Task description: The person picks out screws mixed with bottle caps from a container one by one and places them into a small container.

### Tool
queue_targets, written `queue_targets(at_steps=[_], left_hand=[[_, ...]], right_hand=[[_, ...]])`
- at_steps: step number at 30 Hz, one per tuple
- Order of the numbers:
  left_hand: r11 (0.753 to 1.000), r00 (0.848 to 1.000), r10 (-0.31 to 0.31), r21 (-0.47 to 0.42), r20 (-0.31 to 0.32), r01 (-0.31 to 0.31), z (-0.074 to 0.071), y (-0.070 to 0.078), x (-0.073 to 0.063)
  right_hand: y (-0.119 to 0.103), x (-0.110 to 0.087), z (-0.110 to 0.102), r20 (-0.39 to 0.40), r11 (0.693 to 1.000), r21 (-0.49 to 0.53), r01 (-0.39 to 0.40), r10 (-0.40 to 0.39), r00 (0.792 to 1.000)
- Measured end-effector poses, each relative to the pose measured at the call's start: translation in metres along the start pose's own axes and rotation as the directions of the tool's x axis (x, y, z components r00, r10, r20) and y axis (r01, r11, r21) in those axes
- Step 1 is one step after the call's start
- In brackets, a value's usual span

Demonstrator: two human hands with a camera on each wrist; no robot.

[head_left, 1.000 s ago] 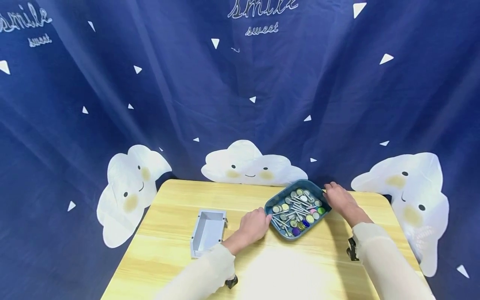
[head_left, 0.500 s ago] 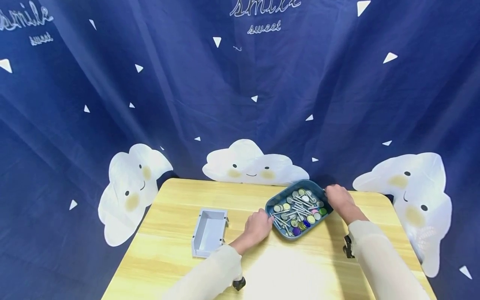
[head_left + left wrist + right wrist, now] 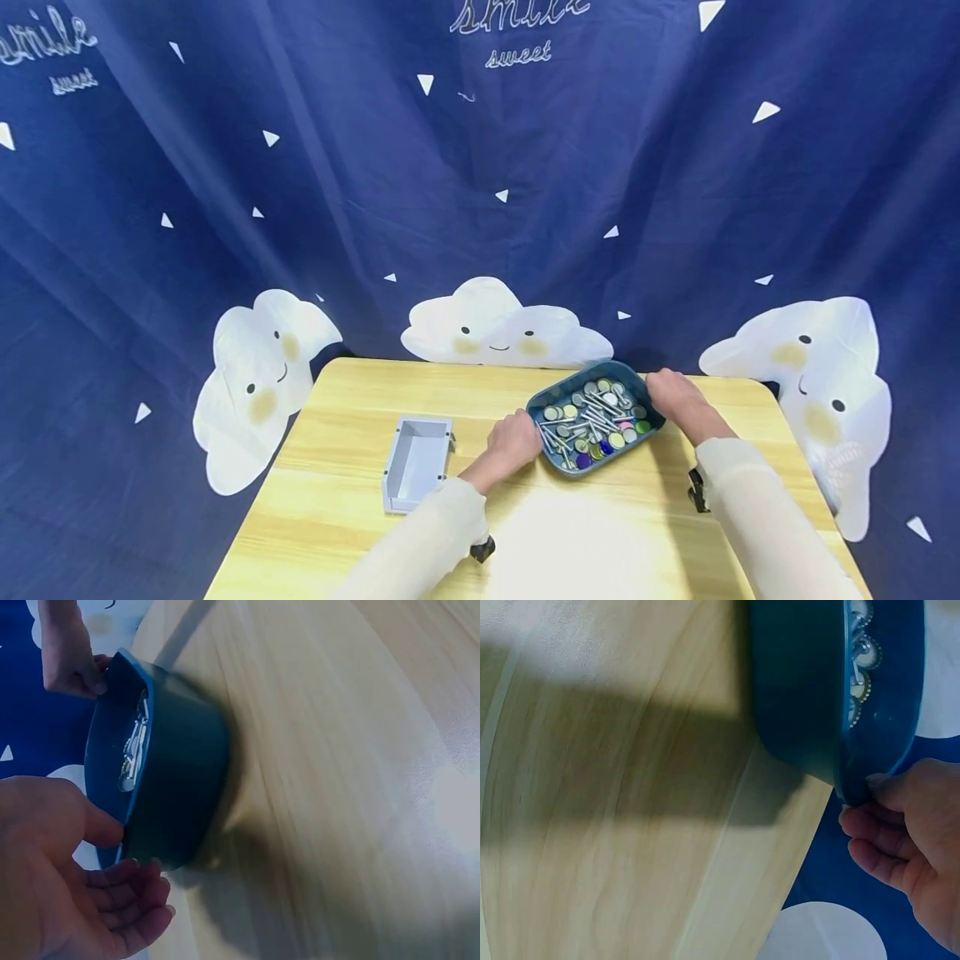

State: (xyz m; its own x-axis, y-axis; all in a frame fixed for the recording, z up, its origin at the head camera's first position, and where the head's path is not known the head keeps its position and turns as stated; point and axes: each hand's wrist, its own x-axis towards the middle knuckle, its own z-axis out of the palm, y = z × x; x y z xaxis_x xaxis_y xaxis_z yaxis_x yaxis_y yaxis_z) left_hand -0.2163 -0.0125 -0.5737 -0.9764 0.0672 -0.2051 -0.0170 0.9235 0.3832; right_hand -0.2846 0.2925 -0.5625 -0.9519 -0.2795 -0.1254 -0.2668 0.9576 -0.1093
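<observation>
A dark teal rectangular tub (image 3: 632, 377) sits near the table's back edge in the head view. It holds thin silver nail-like rods (image 3: 596, 417) and coloured bottle caps (image 3: 606, 447), whose crimped edges show in the right wrist view. My left hand (image 3: 516, 440) pinches the tub's left rim; in the left wrist view the thumb is at the inside of the rim and the curled fingers (image 3: 131, 900) are outside. At the opposite end my right hand (image 3: 672, 396) pinches the rim, thumb inside and fingers below, as the right wrist view shows (image 3: 922, 832).
Left of my left forearm, a grey open-fronted bin (image 3: 420, 462) lies on the light wooden table (image 3: 360, 392). Behind the table hangs a dark blue curtain (image 3: 480, 192) with white clouds. Both sleeves (image 3: 420, 542) reach in from the front.
My right hand's fingers have curled in more closely at the tub's rim. The tub has hardly moved; the whole head view has shifted slightly.
</observation>
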Motion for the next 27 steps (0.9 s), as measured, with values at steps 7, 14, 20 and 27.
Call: queue_targets(at_steps=[7,14,20,27], left_hand=[[0.992,1.000,0.004,0.124,0.000,-0.004,-0.001,0.006,0.001],[0.924,0.998,0.050,0.380,-0.039,-0.032,0.007,0.000,0.002],[0.892,0.995,0.092,0.448,-0.039,-0.065,0.006,-0.006,-0.001],[0.868,0.990,0.135,0.487,-0.037,-0.100,0.008,-0.014,-0.008]], right_hand=[[-0.002,-0.011,-0.004,-0.014,0.998,-0.033,0.060,-0.060,0.998],[-0.012,-0.021,-0.001,-0.030,0.993,-0.050,0.110,-0.111,0.993],[-0.018,-0.030,0.008,-0.047,0.990,-0.087,0.108,-0.112,0.993],[-0.029,-0.047,0.017,-0.115,0.981,-0.151,0.123,-0.141,0.983]])
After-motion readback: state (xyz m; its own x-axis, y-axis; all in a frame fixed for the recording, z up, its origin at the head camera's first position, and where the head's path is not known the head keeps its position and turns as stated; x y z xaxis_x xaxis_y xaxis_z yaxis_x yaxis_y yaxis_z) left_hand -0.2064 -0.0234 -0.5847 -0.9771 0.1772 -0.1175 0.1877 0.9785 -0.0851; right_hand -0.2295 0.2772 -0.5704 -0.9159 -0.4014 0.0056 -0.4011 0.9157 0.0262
